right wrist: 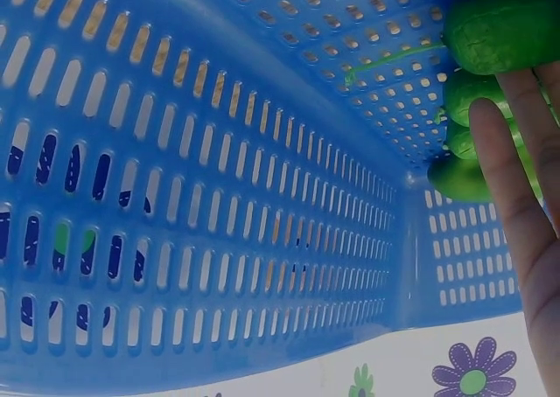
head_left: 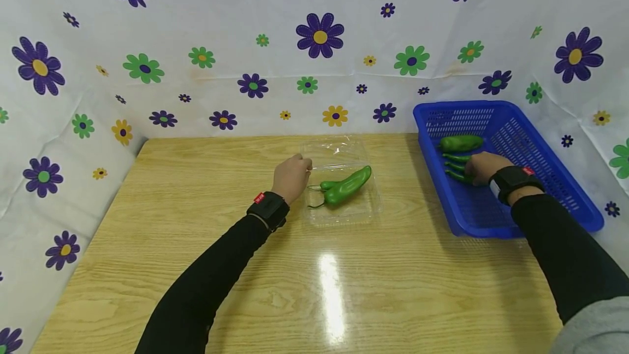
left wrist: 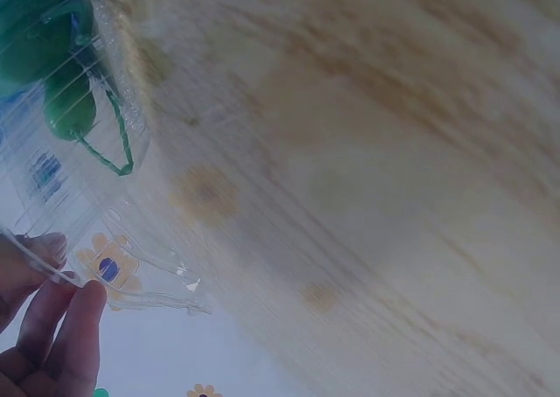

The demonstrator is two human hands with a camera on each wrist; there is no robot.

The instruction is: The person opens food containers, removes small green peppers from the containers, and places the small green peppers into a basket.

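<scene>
A clear plastic clamshell box (head_left: 344, 217) lies with its lid folded back on the table. Inside it are a large green pepper (head_left: 348, 186) and a smaller one (head_left: 327, 184). My left hand (head_left: 291, 178) pinches the box's left edge between thumb and fingers, plainest in the left wrist view. Over to the right, my right hand (head_left: 484, 167) reaches into a blue basket (head_left: 458, 222). Its fairly straight fingers (right wrist: 499, 170) touch a green pepper (right wrist: 503, 34) there. Slim green peppers (head_left: 456, 167) lie beside that hand, and a thick green pepper (head_left: 460, 142) sits behind them.
The slotted basket walls rise around my right hand. Beneath everything is a wooden table (head_left: 221, 266), with a glare streak near its front middle. A white flowered cloth (head_left: 211, 97) hangs behind the table and along both sides.
</scene>
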